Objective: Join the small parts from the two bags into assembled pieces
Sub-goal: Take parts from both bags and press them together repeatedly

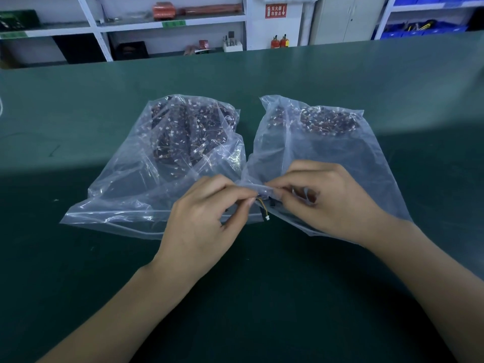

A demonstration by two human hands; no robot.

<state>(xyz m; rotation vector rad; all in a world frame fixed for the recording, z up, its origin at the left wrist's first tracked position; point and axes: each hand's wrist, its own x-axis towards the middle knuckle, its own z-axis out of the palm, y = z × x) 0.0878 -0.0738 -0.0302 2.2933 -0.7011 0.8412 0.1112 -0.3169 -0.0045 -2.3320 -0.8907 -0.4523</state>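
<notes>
Two clear plastic bags lie side by side on the green table. The left bag sits at 11 o'clock from the hands, the right bag at 1 o'clock. Each holds a heap of small wired parts with white plugs.

Both forearms enter from the bottom edge and converge at the centre, at the near edges of the bags. The left hand comes in from 7 o'clock, knuckles up, wrist straight, fingers curled. Its thumb and forefinger pinch a small wired part at the fingertips. The right hand comes in from 5 o'clock and rests on the near part of the right bag, fingers bent inward. Its thumb and forefinger pinch the same part from the opposite side.

The part sits between the two hands. Thin yellow and dark wires hang from it toward 6 o'clock and end in a white plug.

At 12 o'clock, beyond the table, stand white shelves.
</notes>
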